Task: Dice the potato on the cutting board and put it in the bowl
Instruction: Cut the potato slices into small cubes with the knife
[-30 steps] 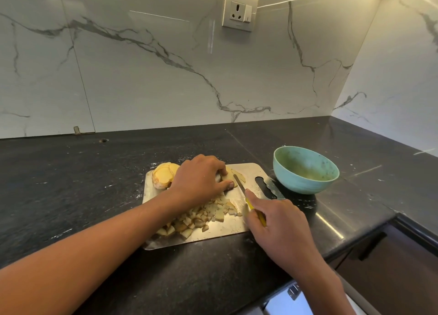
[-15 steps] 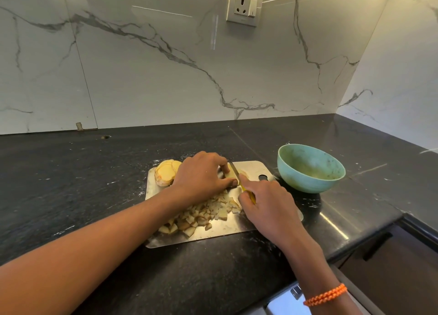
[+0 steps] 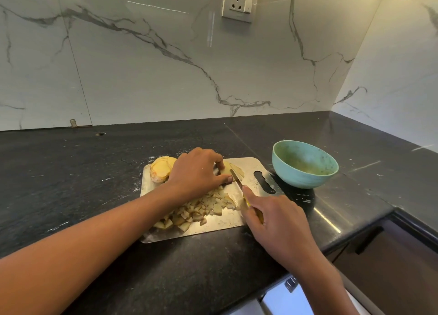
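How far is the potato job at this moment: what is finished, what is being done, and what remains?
Done: a pile of diced potato lies on the cutting board. In hand: the left hand holds down potato slices while the right hand grips the knife, its blade across them. Left: the uncut potato piece at the board's far left corner, and the bowl shows no dice yet.

Left hand [image 3: 196,170] hides most of potato slices [image 3: 231,170].
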A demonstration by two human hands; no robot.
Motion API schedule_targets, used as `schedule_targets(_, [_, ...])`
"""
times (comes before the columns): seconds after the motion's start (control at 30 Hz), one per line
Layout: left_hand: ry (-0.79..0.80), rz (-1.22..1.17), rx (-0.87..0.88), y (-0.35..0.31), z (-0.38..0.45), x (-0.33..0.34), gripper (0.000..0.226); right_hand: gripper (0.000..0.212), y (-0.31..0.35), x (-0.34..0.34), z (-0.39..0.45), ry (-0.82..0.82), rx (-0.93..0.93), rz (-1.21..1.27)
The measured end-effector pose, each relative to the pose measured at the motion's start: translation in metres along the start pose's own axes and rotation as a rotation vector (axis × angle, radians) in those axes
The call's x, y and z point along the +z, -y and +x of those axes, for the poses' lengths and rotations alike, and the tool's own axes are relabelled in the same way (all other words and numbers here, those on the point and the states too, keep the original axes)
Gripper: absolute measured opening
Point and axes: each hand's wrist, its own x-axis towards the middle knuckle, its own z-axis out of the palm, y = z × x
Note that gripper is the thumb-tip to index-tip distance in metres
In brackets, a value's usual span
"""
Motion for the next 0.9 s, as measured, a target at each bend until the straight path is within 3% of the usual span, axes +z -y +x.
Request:
schedule_targets(0.33, [0.009, -0.016, -0.001, 0.002, 0.001, 0.000, 0.042, 0.043, -0.011, -0.002, -0.012, -0.062, 0.037, 0.011])
schedule_targets(0.7, [0.029, -0.003, 0.026, 0.005, 0.005, 0.000, 0.040, 0.047, 0.005, 0.003, 0.029, -0.010, 0.029, -0.042])
schedule_targets(0.9, [0.048, -0.001, 0.048, 0.007, 0.005, 0.002, 0.037, 0.033, 0.009, 0.003, 0.029, -0.152, 0.068, -0.195])
